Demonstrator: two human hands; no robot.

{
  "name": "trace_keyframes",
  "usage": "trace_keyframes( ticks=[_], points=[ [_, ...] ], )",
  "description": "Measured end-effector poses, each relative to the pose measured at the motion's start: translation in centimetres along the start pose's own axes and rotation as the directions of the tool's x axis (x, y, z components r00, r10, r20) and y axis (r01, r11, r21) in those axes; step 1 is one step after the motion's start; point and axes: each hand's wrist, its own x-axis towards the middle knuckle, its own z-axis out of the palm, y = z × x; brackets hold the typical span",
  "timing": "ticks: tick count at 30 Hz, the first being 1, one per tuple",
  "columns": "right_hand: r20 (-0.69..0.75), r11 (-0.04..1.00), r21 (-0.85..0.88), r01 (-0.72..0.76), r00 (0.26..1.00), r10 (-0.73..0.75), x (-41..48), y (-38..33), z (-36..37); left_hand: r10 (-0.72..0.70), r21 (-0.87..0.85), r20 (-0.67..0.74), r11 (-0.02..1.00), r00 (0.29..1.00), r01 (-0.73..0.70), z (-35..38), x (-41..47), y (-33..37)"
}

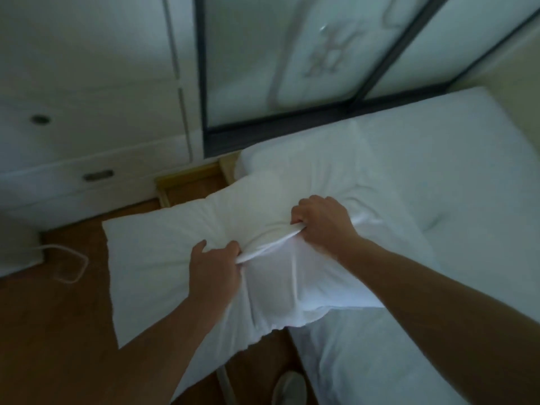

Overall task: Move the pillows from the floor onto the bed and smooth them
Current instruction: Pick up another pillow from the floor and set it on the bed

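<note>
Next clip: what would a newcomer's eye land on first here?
Mid-frame, a big white pillow held up over the wooden floor, bunched in the left hand and right hand. Its far end reaches over the white bed at right. Behind, a dark-framed frosted glass door.

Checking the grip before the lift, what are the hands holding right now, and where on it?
Both hands hold the white pillow. The left hand and right hand each pinch a bunched fold of fabric near its middle, not the corners.
</note>
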Motion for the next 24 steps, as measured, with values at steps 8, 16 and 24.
trace_keyframes(
  ticks=[8, 16, 24],
  points=[
    [-0.228, 0.972, -0.049, -0.229, 0.95, 0.212, -5.8, 23.7, -7.5, 0.28, 0.067, -0.102, 0.959, 0.955, -0.274, 1.1, 10.4, 24.2],
    [-0.494, 0.956, -0.014, -0.293, 0.833, 0.248, -5.5, 40.3, -4.9, 0.465, 0.246, -0.175, 0.874, 0.868, -0.419, 9.5, 21.2, 35.7],
    [-0.285, 0.959, 0.009, -0.282, 0.919, 0.273, 1.6, 54.0, 2.5, 0.458, 0.123, -0.061, 0.885, 0.887, -0.449, 23.3, 33.0, 37.8]
  ],
)
